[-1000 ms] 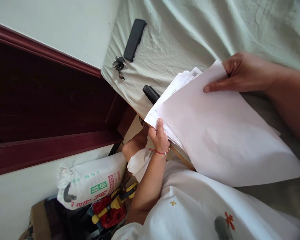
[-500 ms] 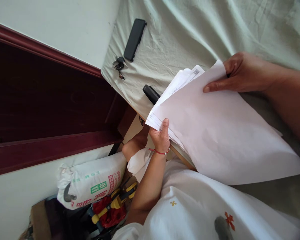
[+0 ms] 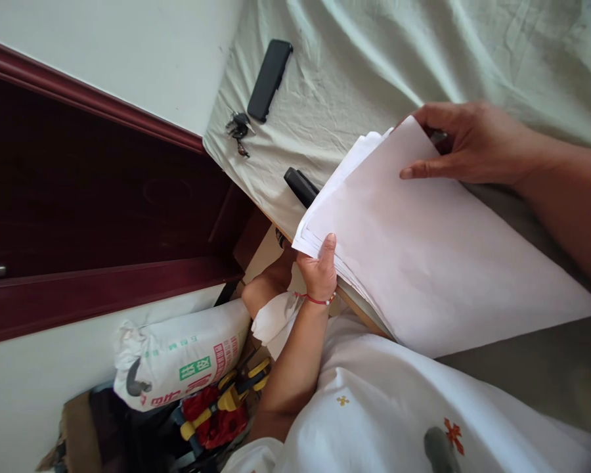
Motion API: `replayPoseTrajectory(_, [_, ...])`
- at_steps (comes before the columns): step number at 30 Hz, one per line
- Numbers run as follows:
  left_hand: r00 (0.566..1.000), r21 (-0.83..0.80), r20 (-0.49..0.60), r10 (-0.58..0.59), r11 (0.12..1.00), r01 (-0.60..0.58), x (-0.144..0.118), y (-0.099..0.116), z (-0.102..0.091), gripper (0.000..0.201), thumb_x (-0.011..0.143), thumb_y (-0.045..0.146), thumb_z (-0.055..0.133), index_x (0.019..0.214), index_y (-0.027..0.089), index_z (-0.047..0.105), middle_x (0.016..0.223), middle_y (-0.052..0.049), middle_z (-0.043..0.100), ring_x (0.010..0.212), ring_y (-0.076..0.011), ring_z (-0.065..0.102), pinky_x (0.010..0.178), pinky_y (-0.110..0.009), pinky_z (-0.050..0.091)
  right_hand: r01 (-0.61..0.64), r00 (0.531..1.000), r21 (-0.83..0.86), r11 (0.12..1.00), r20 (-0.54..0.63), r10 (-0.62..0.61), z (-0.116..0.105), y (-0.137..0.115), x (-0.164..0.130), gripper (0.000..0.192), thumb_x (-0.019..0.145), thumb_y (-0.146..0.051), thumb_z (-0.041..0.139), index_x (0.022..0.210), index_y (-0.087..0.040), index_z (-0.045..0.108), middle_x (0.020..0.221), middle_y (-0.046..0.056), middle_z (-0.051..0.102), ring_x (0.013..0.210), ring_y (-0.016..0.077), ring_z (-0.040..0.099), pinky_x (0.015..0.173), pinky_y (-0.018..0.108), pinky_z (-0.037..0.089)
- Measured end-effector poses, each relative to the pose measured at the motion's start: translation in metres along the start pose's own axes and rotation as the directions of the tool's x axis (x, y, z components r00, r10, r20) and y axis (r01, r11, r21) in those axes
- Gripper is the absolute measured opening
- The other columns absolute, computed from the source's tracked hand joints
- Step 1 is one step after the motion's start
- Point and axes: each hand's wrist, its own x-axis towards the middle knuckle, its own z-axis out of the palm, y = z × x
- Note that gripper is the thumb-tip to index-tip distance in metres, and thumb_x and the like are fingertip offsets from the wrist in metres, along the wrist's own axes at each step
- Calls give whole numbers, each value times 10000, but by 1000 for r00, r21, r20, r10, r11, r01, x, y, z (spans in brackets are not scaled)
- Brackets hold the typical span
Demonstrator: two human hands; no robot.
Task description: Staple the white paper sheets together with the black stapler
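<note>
A stack of white paper sheets (image 3: 423, 249) lies tilted over the near edge of a table covered with a pale green cloth (image 3: 354, 59). My left hand (image 3: 319, 270) grips the stack's lower left corner, thumb on top. My right hand (image 3: 465, 141) holds the stack's upper corner, fingers curled over the edge and thumb pressed on the top sheet. A black stapler (image 3: 300, 186) sits on the cloth just beyond the left edge of the papers, partly hidden by them.
A black phone (image 3: 270, 80) and a bunch of keys (image 3: 239, 128) lie on the cloth near the table's far left corner. A dark red wooden door (image 3: 93, 197) stands at left. On the floor below are a white printed sack (image 3: 182, 358) and red-yellow tools (image 3: 221, 407).
The fanned sheets have been squared together; the printed page that stuck out at the top is now hidden. My right hand's fingers moved over the upper corner. My left hand shifted slightly right.
</note>
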Motion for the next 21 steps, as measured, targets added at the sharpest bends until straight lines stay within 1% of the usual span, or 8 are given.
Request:
replayPoseTrajectory(4, [999,-58,-24,-41,998,40,0,0,0,406,854,416,792,1195,198,756,1215,-77,779,1321,-268,640,1168,-385,475,24,999,-17,1000,-29,-24,2,3,1,741,736,-673,792,1389,-385,593,1121,16,692,820,156,603,793,376,504])
replayPoseTrajectory(8, [995,-167,-60,-84,983,73,1,2,-3,389,842,390,810,1185,211,764,1224,-64,778,1302,-251,654,1159,-359,475,36,999,-42,998,-4,-36,4,7,3,883,724,-760,737,1471,-340,524,1292,63,684,898,192,614,857,416,512])
replayPoseTrajectory(10, [988,-219,-78,-130,969,110,2,5,-5,403,816,395,833,1170,213,769,1225,-60,779,1300,-249,654,1157,-351,476,26,999,-42,999,29,-25,4,8,4,919,733,-785,706,1498,-323,494,1310,79,693,915,209,622,882,434,513])
replayPoseTrajectory(11, [983,-244,-88,-161,960,136,3,7,-6,411,799,397,846,1158,211,772,1220,-60,780,1300,-251,654,1156,-351,477,19,999,-46,999,45,-17,4,8,4,926,738,-794,692,1504,-316,487,1284,81,709,905,214,624,882,439,512])
replayPoseTrajectory(13, [966,-289,-114,-231,938,190,6,11,-9,420,769,397,869,1131,206,776,1204,-64,785,1306,-258,649,1158,-359,479,5,997,-57,998,83,0,3,6,4,891,743,-808,670,1468,-309,535,1180,70,746,864,220,631,856,439,511])
replayPoseTrajectory(16, [930,-342,-179,-321,907,247,12,13,-17,405,757,368,873,1113,205,771,1203,-72,784,1329,-262,631,1166,-373,478,-9,988,-41,999,156,15,-1,1,2,762,754,-818,645,1304,-291,678,1013,46,766,820,228,653,776,411,503])
replayPoseTrajectory(19, [886,-392,-246,-393,876,280,22,6,-30,376,776,359,845,1107,203,755,1219,-81,774,1330,-255,631,1159,-383,491,-22,972,58,998,236,8,-6,-6,-2,695,783,-813,617,1192,-266,742,937,31,767,830,231,673,729,369,497])
replayPoseTrajectory(21, [859,-424,-252,-445,849,315,31,0,-39,358,797,381,813,1096,196,745,1238,-94,766,1338,-248,624,1152,-387,498,-45,968,157,987,250,5,-8,-10,-5,658,773,-799,644,1111,-251,776,915,23,771,828,232,681,718,349,508])
